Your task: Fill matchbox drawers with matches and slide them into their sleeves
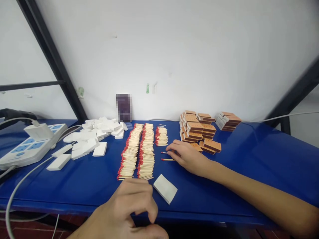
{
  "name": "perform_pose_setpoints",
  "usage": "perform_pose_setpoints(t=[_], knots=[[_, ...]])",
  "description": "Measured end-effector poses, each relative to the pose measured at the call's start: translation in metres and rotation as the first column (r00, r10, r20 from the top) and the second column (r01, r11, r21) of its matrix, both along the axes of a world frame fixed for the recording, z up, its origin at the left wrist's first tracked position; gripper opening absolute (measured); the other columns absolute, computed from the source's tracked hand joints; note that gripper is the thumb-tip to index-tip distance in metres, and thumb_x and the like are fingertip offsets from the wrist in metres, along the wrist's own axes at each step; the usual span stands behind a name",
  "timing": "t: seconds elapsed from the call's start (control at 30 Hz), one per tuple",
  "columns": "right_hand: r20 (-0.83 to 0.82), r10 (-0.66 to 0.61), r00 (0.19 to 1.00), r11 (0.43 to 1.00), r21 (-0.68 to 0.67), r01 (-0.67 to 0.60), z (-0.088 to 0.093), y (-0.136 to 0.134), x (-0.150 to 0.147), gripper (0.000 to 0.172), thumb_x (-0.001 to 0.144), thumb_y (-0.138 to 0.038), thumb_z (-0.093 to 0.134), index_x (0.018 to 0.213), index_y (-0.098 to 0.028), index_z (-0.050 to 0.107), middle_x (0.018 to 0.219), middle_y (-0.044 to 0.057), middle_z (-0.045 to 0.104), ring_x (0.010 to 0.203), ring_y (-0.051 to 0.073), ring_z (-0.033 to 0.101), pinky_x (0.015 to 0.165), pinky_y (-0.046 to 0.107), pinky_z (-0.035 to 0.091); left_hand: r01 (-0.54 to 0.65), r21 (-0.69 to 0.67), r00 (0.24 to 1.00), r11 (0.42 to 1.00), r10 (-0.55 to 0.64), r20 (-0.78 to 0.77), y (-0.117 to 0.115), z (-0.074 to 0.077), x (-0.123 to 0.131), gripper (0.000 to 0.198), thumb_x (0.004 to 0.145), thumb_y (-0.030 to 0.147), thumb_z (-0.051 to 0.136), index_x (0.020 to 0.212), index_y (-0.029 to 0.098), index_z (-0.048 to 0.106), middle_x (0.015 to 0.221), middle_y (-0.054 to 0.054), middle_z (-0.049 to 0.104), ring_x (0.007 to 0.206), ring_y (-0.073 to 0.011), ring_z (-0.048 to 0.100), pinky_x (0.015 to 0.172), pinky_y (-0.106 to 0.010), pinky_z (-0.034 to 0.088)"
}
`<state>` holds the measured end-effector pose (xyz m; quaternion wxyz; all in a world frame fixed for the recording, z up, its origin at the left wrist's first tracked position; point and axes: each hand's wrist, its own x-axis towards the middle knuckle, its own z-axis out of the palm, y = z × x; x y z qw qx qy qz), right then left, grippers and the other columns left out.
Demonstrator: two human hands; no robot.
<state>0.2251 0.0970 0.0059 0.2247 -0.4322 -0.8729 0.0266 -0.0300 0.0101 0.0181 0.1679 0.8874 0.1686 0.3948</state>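
My right hand (188, 156) reaches over the blue table, its fingertips closed at the stick of a red-headed match (163, 152). Just below it lies another single match (166, 159), partly covered by the hand. Near the table's front edge, my left hand (132, 207) is loosely curled, with nothing visible between thumb and forefinger. Two long rows of matches, the left row (130, 152) and the middle row (146, 151), run away from me. A shorter row (161, 136) lies to their right. Between my hands rests a small white box piece (165, 188).
Brown matchboxes (195, 127) are piled at the back right, with a smaller stack (228, 121) beside them. White box pieces (86, 146) form a heap on the left. A power strip (32, 146) with cables stands at far left. A blurred dark rectangle (124, 108) leans against the wall.
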Motion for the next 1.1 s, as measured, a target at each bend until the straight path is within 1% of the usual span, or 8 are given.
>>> perform_pose_setpoints(t=[0.1,0.23,0.33,0.4,0.53,0.73,0.87,1.1], knots=[[0.034,0.005,0.999,1.000,-0.014,-0.005,0.001,0.011,-0.004,0.015,0.094,-0.014,0.052,0.086,-0.017,0.064,0.079,0.004,0.061,0.071,0.016,0.057,0.069,0.028,0.045,0.004,0.042,0.994,0.999,0.000,-0.110,0.001,0.000,-0.002,0.028,0.100,0.033,0.056,0.075,0.020,0.053,0.062,0.003,0.052,0.061,-0.0109,0.050,0.060,-0.026,0.041],[0.002,0.059,0.998,0.998,-0.025,-0.059,0.003,0.026,-0.008,0.017,0.091,-0.010,0.051,0.083,-0.017,0.064,0.075,0.003,0.064,0.066,0.015,0.056,0.067,0.027,0.043,-0.080,0.266,0.974,0.961,0.132,-0.183,0.001,-0.006,0.002,0.028,0.092,0.025,0.063,0.066,0.019,0.055,0.061,0.002,0.052,0.059,-0.0127,0.050,0.063,-0.028,0.047],[-0.054,0.066,0.996,0.998,-0.019,-0.067,0.002,0.032,-0.008,0.017,0.091,-0.011,0.052,0.085,-0.017,0.067,0.075,0.003,0.065,0.065,0.014,0.056,0.064,0.026,0.042,-0.100,0.377,0.964,0.921,0.184,-0.193,0.001,-0.011,0.007,0.028,0.094,0.023,0.056,0.067,0.019,0.057,0.059,0.002,0.052,0.053,-0.0139,0.048,0.057,-0.030,0.046],[-0.069,0.051,0.996,0.998,-0.028,-0.053,0.001,0.034,-0.008,0.017,0.090,-0.012,0.053,0.086,-0.017,0.068,0.073,0.002,0.066,0.063,0.014,0.056,0.062,0.025,0.041,-0.096,0.368,0.959,0.925,0.185,-0.216,0.002,-0.013,0.009,0.022,0.096,0.023,0.051,0.077,0.018,0.062,0.061,0.001,0.055,0.052,-0.0147,0.050,0.056,-0.031,0.046],[-0.072,0.024,0.997,0.999,-0.042,-0.027,0.000,0.035,-0.008,0.017,0.090,-0.013,0.054,0.088,-0.017,0.070,0.077,0.003,0.069,0.065,0.015,0.059,0.063,0.025,0.042,-0.092,0.336,0.943,0.937,0.190,-0.271,0.004,-0.012,0.009,0.017,0.098,0.025,0.049,0.103,0.017,0.064,0.070,0.000,0.063,0.058,-0.0169,0.059,0.066,-0.034,0.052],[-0.063,0.018,0.998,0.999,-0.041,-0.020,-0.001,0.037,-0.007,0.019,0.091,-0.015,0.053,0.086,-0.017,0.072,0.081,0.005,0.071,0.069,0.016,0.061,0.064,0.026,0.042,-0.075,0.317,0.933,0.945,0.179,-0.313,0.005,-0.011,0.008,0.017,0.099,0.025,0.048,0.101,0.018,0.064,0.072,0.000,0.064,0.062,-0.0175,0.061,0.072,-0.035,0.053],[-0.075,0.018,0.997,0.999,-0.049,-0.022,-0.001,0.037,-0.008,0.019,0.092,-0.018,0.054,0.087,-0.018,0.072,0.082,0.005,0.071,0.069,0.016,0.061,0.064,0.026,0.042,-0.072,0.310,0.929,0.948,0.177,-0.325,0.005,-0.011,0.009,0.018,0.099,0.026,0.047,0.100,0.018,0.064,0.071,0.000,0.063,0.062,-0.0174,0.059,0.071,-0.035,0.051],[-0.041,0.000,0.999,0.998,-0.056,-0.003,0.003,0.033,-0.010,0.019,0.090,-0.015,0.054,0.082,-0.017,0.071,0.071,0.003,0.065,0.062,0.014,0.055,0.061,0.025,0.039,-0.068,0.316,0.930,0.946,0.175,-0.323,0.005,-0.009,0.009,0.018,0.099,0.024,0.047,0.099,0.018,0.064,0.071,0.000,0.062,0.061,-0.0171,0.057,0.069,-0.034,0.049]])
